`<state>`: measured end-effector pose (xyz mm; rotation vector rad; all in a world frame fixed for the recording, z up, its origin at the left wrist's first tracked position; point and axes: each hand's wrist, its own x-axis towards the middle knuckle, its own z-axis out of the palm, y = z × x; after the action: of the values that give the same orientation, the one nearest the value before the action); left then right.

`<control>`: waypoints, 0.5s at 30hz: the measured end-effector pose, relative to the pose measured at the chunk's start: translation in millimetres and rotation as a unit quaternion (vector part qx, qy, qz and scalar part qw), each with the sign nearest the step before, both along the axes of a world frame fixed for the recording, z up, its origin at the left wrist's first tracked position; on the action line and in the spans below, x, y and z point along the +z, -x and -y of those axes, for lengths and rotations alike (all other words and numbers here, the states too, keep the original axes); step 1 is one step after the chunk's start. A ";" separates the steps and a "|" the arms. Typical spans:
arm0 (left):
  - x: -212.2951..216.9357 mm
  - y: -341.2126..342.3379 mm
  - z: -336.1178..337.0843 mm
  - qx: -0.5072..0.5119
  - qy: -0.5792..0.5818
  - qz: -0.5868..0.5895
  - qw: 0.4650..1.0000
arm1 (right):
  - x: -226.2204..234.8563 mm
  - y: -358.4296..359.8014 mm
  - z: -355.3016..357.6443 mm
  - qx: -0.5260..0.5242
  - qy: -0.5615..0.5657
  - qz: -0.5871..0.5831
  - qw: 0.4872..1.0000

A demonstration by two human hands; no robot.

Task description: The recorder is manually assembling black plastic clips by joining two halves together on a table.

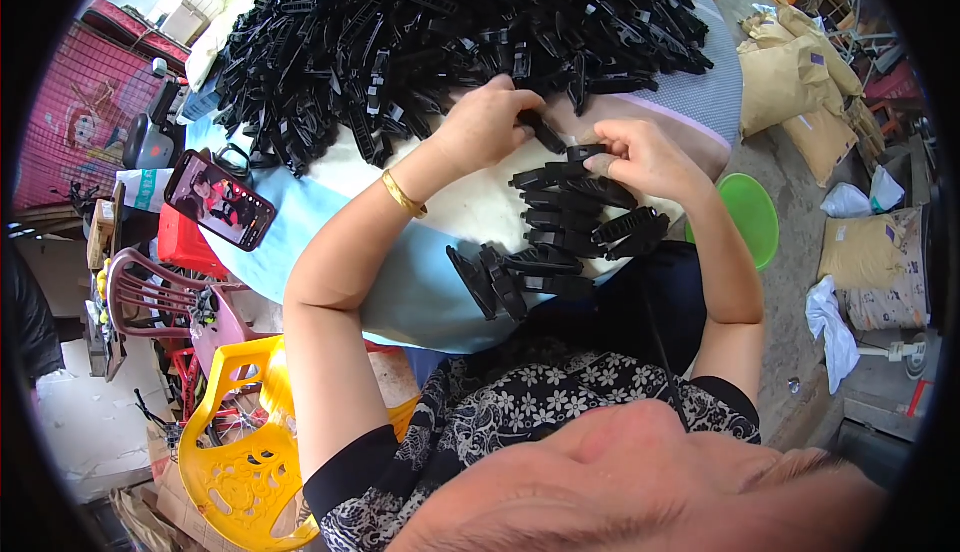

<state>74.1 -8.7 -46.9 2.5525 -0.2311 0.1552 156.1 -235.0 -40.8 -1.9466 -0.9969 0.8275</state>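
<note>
Black, seemingly plastic: one small piece (583, 153) pinched between thumb and finger in the right grip (645, 158), one slender piece (545, 134) between the fingers of the left grip (485, 127) just beside. Likely light, stiff and rather slick, so best taken across the long sides near the middle. Just bodyward of both grips, a row of similar pieces (562, 220) on the cloth-covered table (410, 287); beyond both, a big dark heap (450, 37); farther left, a phone (222, 200).
</note>
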 end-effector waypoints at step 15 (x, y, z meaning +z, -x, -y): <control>-0.8 1.1 15.3 0.015 0.054 0.031 0.998 | -0.5 1.8 3.9 -0.011 -0.083 0.456 0.886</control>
<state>73.1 -24.0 -47.6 2.4464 -0.2035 0.2526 154.3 -239.0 -41.3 -2.1945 -1.4955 -0.2683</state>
